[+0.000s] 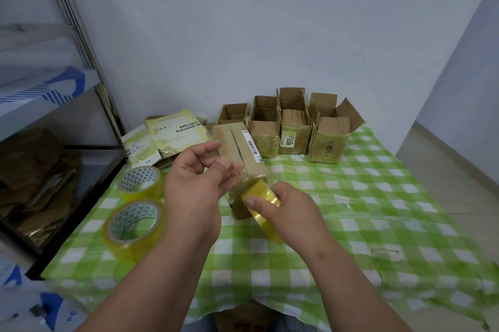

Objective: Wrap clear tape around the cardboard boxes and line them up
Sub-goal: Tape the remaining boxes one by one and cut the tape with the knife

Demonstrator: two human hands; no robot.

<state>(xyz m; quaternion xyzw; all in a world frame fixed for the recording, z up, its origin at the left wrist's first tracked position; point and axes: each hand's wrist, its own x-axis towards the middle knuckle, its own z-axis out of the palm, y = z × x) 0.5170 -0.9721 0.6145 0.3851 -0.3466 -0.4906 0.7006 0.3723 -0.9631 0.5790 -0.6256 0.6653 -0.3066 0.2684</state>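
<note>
Both hands meet over the middle of the table: the left hand (198, 185) is held palm-in with its fingers loosely bent, thumb and fingertips pinching the near end of a long closed cardboard box (237, 153), while the right hand (286, 206) curls round a roll of clear tape (263, 206), thumb pressed on its glossy yellowish outer face. That roll sits against the box's near lower end, where shiny film already covers the cardboard.

Largest in view is the table (378, 196), draped in a green-and-white checked cloth that wrinkles toward the right edge. Grey metal shelving (67, 48) stands to the left, with flattened brown cardboard (32, 183) heaped on its lower tier.

Against the back wall, four open cardboard boxes (294, 126) stand upright in a row, flaps raised, their matte brown sides partly banded in glossy tape; one carries a white label reading 108. Left of them lie flat pale-yellow printed cartons (172, 137).

The held box is rectangular and matte brown, with a seam running along its top and a white barcode label on its right side.

Two spare tape rolls (135, 226) lie at the table's left, thick translucent yellow rings with white cores printed in small triangles; the nearer one is tilted.
</note>
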